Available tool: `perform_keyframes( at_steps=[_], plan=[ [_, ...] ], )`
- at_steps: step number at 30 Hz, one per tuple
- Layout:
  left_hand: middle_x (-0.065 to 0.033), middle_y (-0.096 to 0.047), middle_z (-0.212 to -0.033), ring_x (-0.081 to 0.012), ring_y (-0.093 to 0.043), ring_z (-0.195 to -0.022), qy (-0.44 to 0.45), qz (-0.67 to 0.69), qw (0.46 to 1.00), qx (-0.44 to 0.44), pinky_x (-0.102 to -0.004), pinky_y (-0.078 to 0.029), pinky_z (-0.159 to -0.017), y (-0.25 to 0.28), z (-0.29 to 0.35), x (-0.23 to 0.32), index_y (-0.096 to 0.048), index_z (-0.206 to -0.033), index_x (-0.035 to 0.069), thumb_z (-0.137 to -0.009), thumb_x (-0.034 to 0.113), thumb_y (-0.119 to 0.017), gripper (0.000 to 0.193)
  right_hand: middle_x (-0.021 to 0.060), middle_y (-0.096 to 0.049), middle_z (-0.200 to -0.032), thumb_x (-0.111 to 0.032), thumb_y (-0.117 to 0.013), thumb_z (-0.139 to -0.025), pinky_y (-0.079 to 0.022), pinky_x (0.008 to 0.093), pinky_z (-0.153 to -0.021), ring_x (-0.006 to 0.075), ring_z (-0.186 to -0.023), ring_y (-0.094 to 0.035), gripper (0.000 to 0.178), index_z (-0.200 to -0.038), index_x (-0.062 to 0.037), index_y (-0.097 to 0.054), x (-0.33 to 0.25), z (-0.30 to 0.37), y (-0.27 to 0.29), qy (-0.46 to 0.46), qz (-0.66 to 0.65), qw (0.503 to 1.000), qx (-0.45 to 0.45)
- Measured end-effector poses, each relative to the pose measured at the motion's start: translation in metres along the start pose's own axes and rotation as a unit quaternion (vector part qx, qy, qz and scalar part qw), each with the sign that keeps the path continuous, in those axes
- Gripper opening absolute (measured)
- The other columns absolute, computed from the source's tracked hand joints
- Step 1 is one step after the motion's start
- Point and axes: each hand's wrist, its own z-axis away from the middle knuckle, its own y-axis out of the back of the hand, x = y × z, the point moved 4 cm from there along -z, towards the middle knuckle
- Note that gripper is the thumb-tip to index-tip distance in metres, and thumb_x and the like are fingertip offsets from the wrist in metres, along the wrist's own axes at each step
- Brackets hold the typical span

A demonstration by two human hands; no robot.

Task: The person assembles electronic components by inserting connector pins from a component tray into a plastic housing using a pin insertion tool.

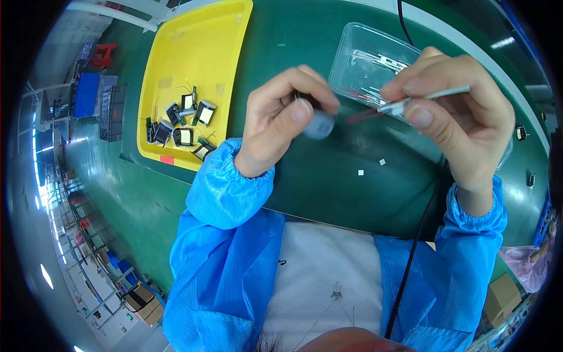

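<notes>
The left hand (281, 120) pinches a small grey round part (319, 125) above the green bench (328, 176). The right hand (454, 111) pinches a thin white stick with red wires (404, 104), just beside the part. Behind them sit a clear box (358, 47) and a yellow tray (199, 41) of small black parts (183, 136).

left hand (281, 117) pinching, right hand (457, 111) pinching (raised)

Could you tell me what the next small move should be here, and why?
Probably bring the right hand slightly left so the thin red-leaded part it pinches meets the small dark component held in the left hand. The two pieces are raised above the green mat, facing each other with a short gap between them.
</notes>
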Motion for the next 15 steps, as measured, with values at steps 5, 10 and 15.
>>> perform_keyframes(
  at_steps=[5, 10, 15],
  plan=[
    [-0.0068, -0.06, -0.081, -0.012, -0.055, -0.069, 0.074, -0.016, 0.997, -0.01, -0.024, -0.042, -0.063, -0.018, -0.002, 0.012, -0.067, -0.093, -0.001, -0.089, 0.013, -0.061, 0.016, 0.0161, -0.066, -0.085, -0.012, -0.064, -0.086, -0.042, 0.018, -0.05, 0.0094, -0.067, -0.056, 0.015, -0.094, -0.0002, -0.06, 0.02, 0.002, -0.015, -0.095, -0.135, 0.986, -0.025],
    [-0.0114, -0.063, -0.076, -0.0193, -0.055, -0.07, 0.049, -0.079, 0.995, -0.035, -0.0312, -0.044, -0.066, -0.022, -0.003, 0.015, -0.068, -0.08, -0.001, -0.081, 0.007, -0.063, 0.009, 0.0159, -0.066, -0.083, -0.011, -0.064, -0.085, -0.041, 0.0184, -0.05, 0.0095, -0.065, -0.055, 0.014, -0.092, 0.0005, -0.06, 0.026, 0.004, -0.021, -0.15, -0.155, 0.975, -0.055],
    [-0.0088, -0.065, -0.072, -0.0204, -0.052, -0.067, -0.046, -0.177, 0.982, -0.043, -0.0319, -0.042, -0.064, -0.017, -0.005, 0.021, -0.07, -0.079, -0.001, -0.078, 0.004, -0.064, 0.007, 0.0152, -0.066, -0.081, -0.011, -0.062, -0.086, -0.039, 0.0185, -0.049, 0.0084, -0.062, -0.052, 0.013, -0.091, 0.001, -0.06, 0.029, 0.003, -0.017, -0.126, -0.142, 0.982, -0.021]
  ],
)
